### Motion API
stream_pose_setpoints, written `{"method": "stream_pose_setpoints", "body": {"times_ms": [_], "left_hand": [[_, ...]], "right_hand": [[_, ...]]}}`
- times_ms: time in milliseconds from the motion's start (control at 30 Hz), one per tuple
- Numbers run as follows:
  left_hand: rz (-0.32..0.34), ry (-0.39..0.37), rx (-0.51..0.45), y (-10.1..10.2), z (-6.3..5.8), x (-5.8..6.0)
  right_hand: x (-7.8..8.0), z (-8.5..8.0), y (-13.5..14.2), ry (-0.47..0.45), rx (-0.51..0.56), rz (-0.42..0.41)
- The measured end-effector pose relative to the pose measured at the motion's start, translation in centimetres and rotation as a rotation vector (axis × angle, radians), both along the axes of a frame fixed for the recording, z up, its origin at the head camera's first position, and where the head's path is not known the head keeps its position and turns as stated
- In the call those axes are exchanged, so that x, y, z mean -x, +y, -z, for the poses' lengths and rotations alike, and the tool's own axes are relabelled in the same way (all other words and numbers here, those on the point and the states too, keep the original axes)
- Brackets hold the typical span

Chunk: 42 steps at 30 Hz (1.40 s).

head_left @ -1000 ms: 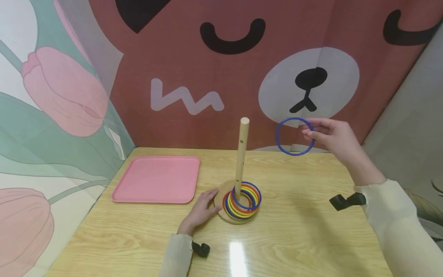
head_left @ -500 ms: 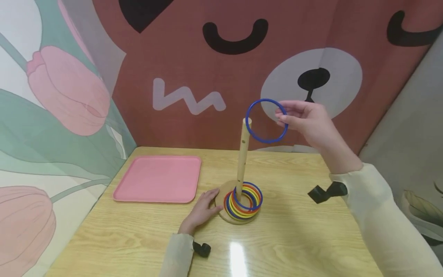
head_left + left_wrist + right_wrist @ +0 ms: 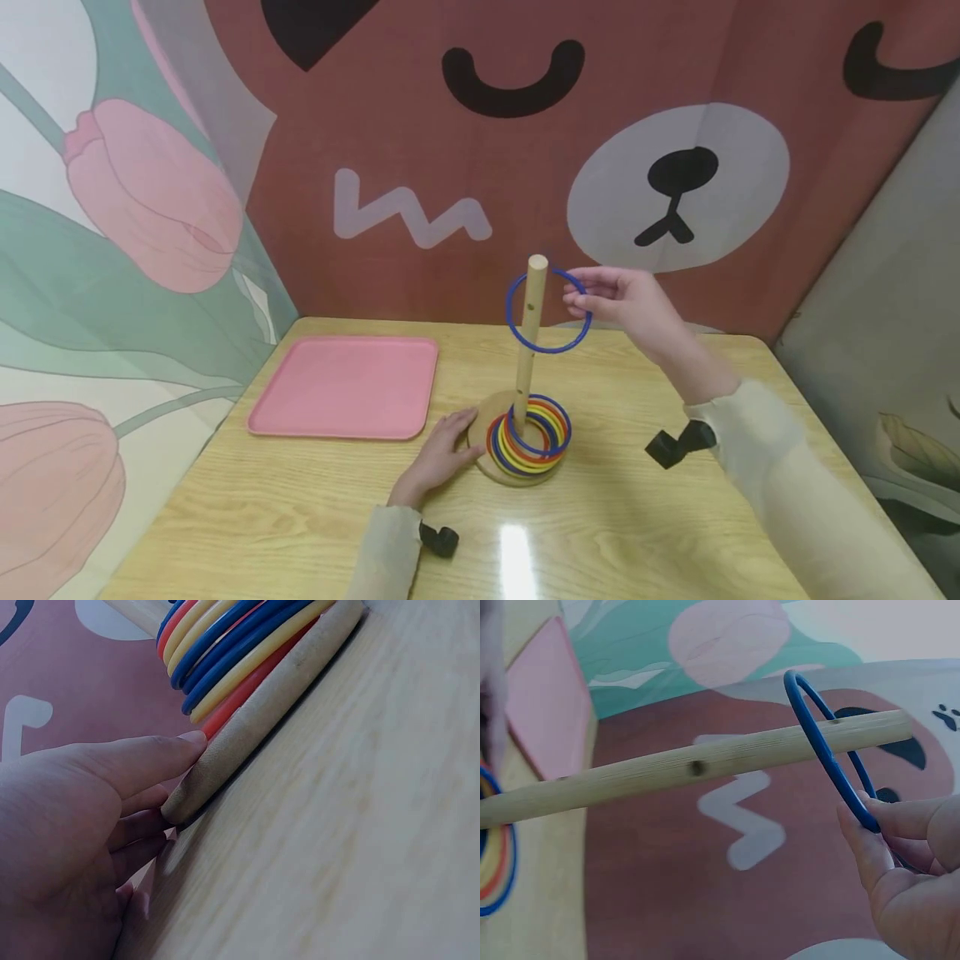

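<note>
My right hand (image 3: 618,298) pinches a thin blue ring (image 3: 551,351) between thumb and fingers. The upright wooden post (image 3: 532,312) passes through this ring, just below its tip, as the right wrist view shows. Several blue, red and yellow rings (image 3: 512,463) lie stacked around the post's foot, leaning toward the right of the round wooden base (image 3: 486,408). At the base's left edge my left hand (image 3: 437,460) holds on. Its thumb (image 3: 169,756) lies over the rim next to the lowest red ring, with the fingers against the edge below.
A pink tray (image 3: 345,387) lies on the wood-grain table (image 3: 637,533) left of the base. Behind stands a wall hanging (image 3: 390,125) with a bear's face. Each wrist carries a black strap mount (image 3: 678,442).
My right hand has carried the blue ring leftward from the right of the post, up level with its tip, then down around it. My left hand has stayed at the base.
</note>
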State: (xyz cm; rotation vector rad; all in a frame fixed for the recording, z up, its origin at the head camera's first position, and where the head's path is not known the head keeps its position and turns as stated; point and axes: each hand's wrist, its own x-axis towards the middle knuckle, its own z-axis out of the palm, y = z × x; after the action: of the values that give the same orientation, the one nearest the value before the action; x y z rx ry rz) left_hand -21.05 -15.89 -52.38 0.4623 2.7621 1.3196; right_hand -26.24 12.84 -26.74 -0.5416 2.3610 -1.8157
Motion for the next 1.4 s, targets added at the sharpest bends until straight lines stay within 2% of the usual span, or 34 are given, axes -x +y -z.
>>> {"method": "stream_pose_setpoints", "body": {"times_ms": [200,733,900,1133,1400], "left_hand": [[-0.013,-0.009,0.009,0.0,0.1,-0.1],[0.0,0.024,0.014,0.1,0.2,0.0],[-0.002,0.004,0.019,0.0,0.1,-0.1],[-0.001,-0.005,0.022,0.1,-0.1,0.0],[0.0,0.015,0.007,0.1,0.0,0.0]], "right_hand": [[0.2,3.3,-0.2,-0.011,-0.026,-0.014],[-0.1,12.6,-0.2,-0.123,-0.049,-0.039],[-0.2,15.0,-0.2,-0.127,-0.114,-0.019],[-0.6,17.1,-0.2,-0.088,-0.224,0.018],[-0.9,18.0,-0.2,0.062,-0.364,0.054]]}}
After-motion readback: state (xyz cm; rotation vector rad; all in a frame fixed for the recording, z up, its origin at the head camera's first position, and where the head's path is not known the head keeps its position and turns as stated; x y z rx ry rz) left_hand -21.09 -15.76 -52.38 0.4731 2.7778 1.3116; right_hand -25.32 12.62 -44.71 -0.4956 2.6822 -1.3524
